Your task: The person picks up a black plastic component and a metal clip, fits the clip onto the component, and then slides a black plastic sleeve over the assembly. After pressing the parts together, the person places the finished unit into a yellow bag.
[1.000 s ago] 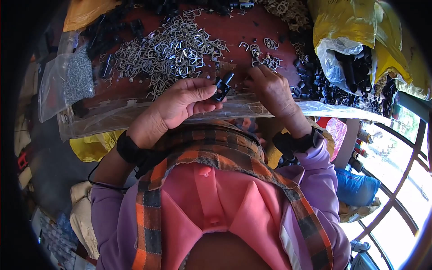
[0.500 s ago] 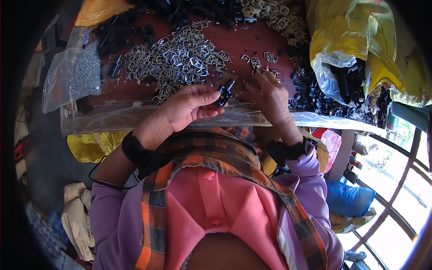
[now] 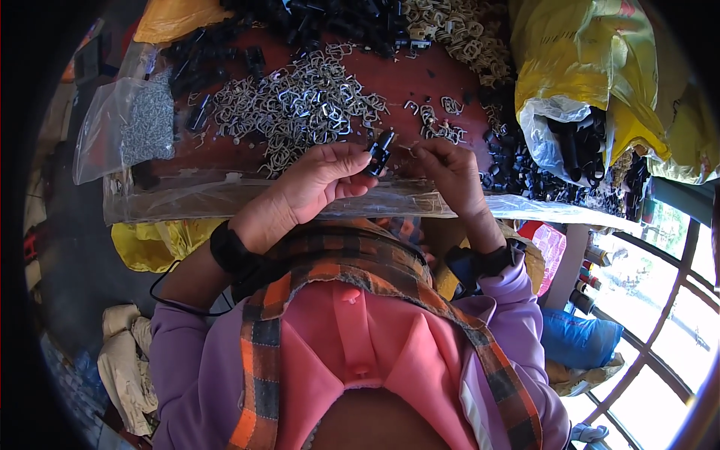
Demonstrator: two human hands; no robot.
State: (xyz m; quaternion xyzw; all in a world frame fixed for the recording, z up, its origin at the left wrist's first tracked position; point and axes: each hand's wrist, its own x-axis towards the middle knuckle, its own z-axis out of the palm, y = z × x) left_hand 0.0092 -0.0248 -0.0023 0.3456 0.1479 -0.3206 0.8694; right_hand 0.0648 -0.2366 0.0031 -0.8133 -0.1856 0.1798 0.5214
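Between the thumb and fingers of my left hand is a small black plastic part with a narrow stem pointing up and away. My right hand faces it from the right, thumb and forefinger pinched on a small thin metal piece whose end sticks out toward the black part. A gap separates the two pieces. Beyond my left hand lies a big heap of bent silvery metal clips. A few loose clips lie just past my right hand.
Black plastic pieces and tan clips are heaped at the back. A clear bag of small grey metal bits stands left. On the right, a yellow bag spills black parts beside small black pieces. Clear plastic covers the table's front edge.
My right hand has drawn back from the loose clips and turned toward the black part, a thin metal piece now showing in its pinch. My left hand keeps its hold, barely shifted.
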